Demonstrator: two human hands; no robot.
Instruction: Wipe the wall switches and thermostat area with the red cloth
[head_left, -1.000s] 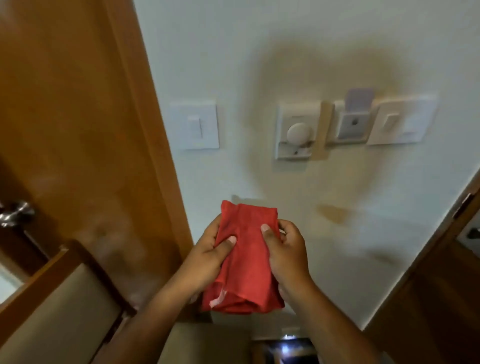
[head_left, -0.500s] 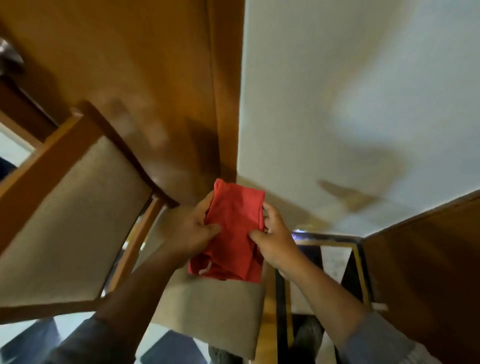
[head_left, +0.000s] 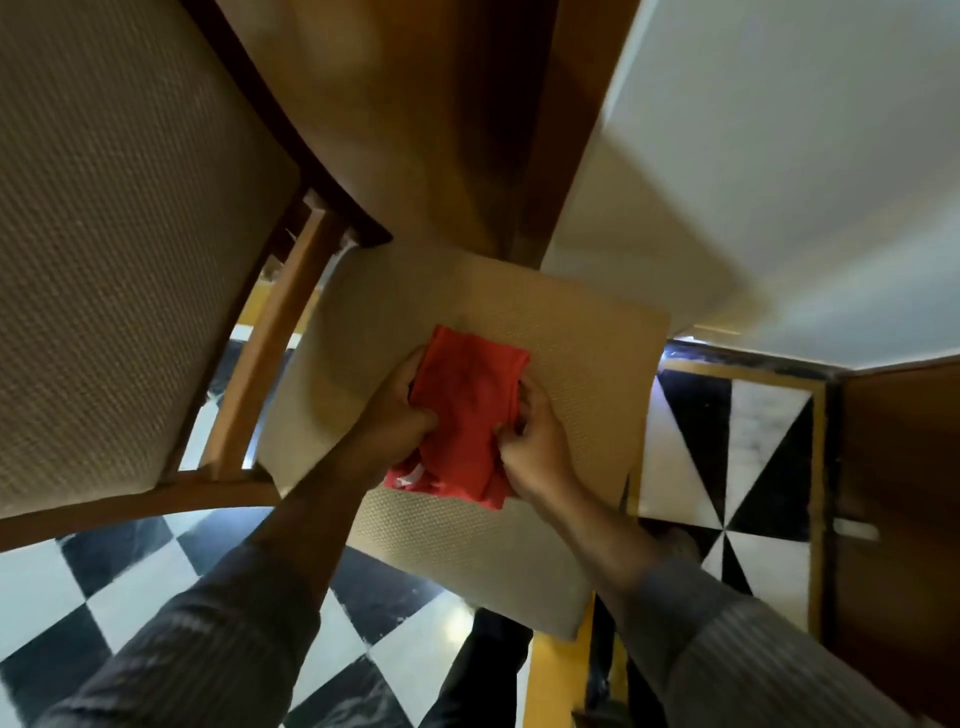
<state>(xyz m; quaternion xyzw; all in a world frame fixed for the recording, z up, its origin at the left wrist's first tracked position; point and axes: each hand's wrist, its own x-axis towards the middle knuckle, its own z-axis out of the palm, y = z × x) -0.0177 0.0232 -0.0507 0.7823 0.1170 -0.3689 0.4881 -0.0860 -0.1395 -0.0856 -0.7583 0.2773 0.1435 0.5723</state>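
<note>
At nine o'clock the woven beige backrest of a wooden chair (head_left: 130, 249) fills the frame's left side, its timber frame curving below it. Under it the floor (head_left: 104, 587) shows black and white checks. The chair's beige seat cushion (head_left: 587, 374) sits at the centre, with brown wood panelling (head_left: 431, 114) rising behind it at twelve o'clock.

The left hand (head_left: 397, 415), coming up from seven o'clock out of a dark striped sleeve, is closed on the left edge of the red cloth (head_left: 467, 415), thumb pressed over the top of the fabric. The cloth is folded into a thick bundle held above the seat cushion, between both hands. The right hand (head_left: 535, 441), reaching in from five o'clock, pinches the cloth's right edge with fingers curled in.

At two o'clock stands a white wall (head_left: 779, 156). No switches or thermostat fall within view.
</note>
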